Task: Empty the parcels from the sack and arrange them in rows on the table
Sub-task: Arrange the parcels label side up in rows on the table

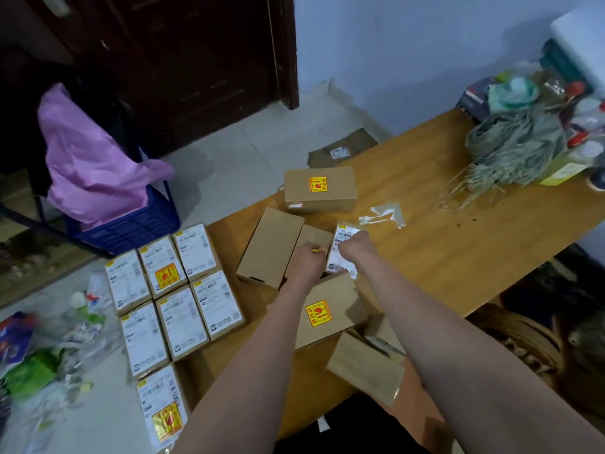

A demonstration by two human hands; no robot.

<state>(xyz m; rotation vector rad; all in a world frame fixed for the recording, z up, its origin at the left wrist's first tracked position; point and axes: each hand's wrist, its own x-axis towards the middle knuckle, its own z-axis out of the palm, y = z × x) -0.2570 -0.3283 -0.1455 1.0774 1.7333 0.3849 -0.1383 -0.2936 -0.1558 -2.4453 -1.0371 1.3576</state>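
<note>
Seemingly mid-sort, a person reaches over a wooden table strewn with small cardboard parcels. The left hand curls its fingers on a plain brown parcel; the right hand grips a white-labelled parcel just beside it. Seven labelled parcels sit in neat rows on the table's left end. Some parcels carry a yellow sticker, probably a fragile mark. The boxes look stiff and light; holding them by opposite side faces seems safest.

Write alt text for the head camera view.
Two hands, left hand and right hand, grip cardboard parcels on a wooden table. Seven labelled parcels lie in rows at the table's left; a blue crate with pink plastic stands beyond.
</note>
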